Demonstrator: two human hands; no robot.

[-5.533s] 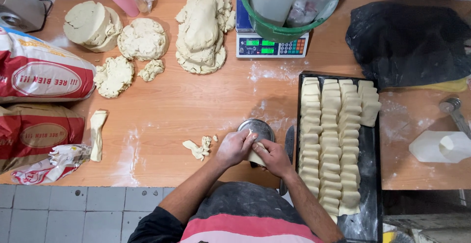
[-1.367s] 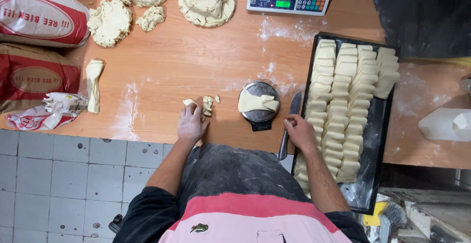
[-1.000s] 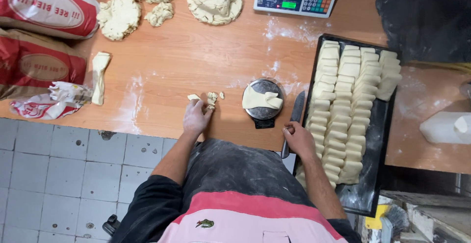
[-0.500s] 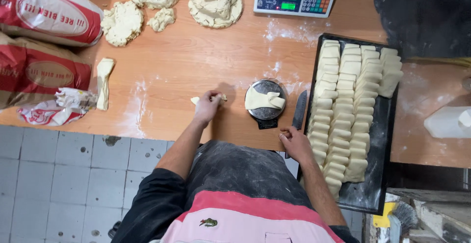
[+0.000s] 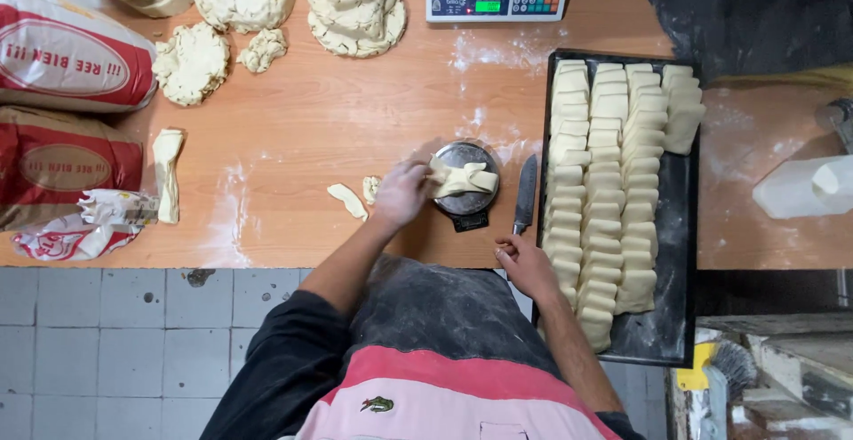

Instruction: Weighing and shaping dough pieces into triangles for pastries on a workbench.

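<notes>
Left hand [image 5: 402, 195], having moved from the scraps [image 5: 348, 200], is now pressing dough [image 5: 462, 179] onto the small scale [image 5: 466, 193]; right hand [image 5: 526, 267] is resting released at the surface [image 5: 293, 138] edge.

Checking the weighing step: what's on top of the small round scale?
A pale dough piece lies on the small round scale, with the left hand touching it. The pan's centre under the dough is hidden.
</notes>
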